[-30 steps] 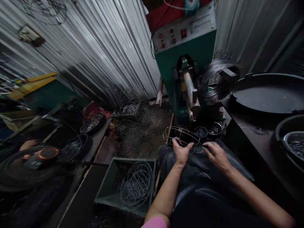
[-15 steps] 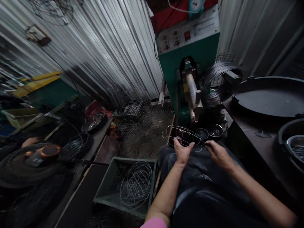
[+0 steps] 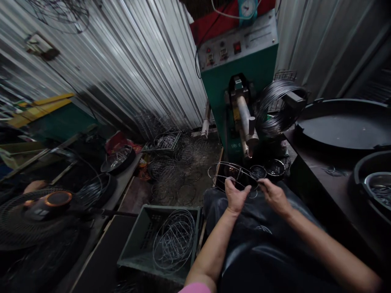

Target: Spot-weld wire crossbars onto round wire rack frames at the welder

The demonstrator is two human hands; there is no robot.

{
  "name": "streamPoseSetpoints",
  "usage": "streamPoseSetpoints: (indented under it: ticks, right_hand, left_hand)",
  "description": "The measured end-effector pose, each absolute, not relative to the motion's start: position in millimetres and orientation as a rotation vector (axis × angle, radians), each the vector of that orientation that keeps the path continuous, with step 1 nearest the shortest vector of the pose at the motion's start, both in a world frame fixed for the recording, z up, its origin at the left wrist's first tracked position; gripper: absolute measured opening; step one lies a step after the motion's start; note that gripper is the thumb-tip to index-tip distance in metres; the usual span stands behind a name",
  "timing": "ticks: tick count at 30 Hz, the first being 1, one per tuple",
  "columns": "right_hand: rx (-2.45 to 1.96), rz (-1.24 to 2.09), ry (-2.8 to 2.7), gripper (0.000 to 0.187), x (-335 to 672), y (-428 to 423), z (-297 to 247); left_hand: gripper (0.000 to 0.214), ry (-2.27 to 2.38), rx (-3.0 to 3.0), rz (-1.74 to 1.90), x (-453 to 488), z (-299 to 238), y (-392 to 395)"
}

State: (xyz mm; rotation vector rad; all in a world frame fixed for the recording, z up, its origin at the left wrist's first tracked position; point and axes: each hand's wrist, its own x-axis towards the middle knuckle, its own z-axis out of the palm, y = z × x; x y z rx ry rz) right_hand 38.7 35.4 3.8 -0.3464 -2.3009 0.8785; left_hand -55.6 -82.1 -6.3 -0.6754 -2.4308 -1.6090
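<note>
wire frame (image 3: 233,174) before machine (image 3: 241,85), crate (image 3: 161,240) left

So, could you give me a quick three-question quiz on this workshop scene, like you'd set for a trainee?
1. True or false: the left hand has its grip on a round wire frame.
2. The coil of dark wire sits: A) beside the green machine; B) inside a crate; C) on top of a fan.
3. Fill in: the green crate on the floor holds ____.

Key: 1 true. 2 A. 3 wire frames.
</note>
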Motion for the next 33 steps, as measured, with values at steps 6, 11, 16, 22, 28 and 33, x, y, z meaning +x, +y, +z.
streamPoseSetpoints:
  ticks: [6, 11, 16, 22, 28, 33]
  right_hand:
    - [-0.467, 0.865, -2.252, 0.02, 36.1, 30.5, 6.7]
    - [-0.34, 0.89, -2.243, 0.021, 35.7, 39.7, 10.9]
    - [-0.349, 0.89, -2.236, 0.02, 36.3, 37.4, 14.3]
    - [-0.321, 0.919, -2.334, 0.023, 41.8, 37.0, 11.9]
    - [-0.299, 0.723, -2.41, 0.025, 35.4, 51.6, 9.5]
    - [-0.491, 0.672, -2.302, 0.027, 40.1, 16.9, 5.7]
  left_hand:
    - [0.055, -2.429, -0.602, -1.688, -52.3, -2.3, -79.7]
    - [0.054, -2.4, -0.671, -1.795, -45.9, 9.3, -83.6]
    - [0.029, -2.403, -0.647, -1.925, -44.7, 18.6, -85.4]
    - [0.017, -2.458, -0.518, -1.995, -48.3, 14.7, -89.5]
    - [0.02, -2.495, -0.493, -1.889, -41.9, 8.6, -91.5]
    - [0.024, -2.518, -0.449, -1.891, -40.8, 9.0, -88.8]
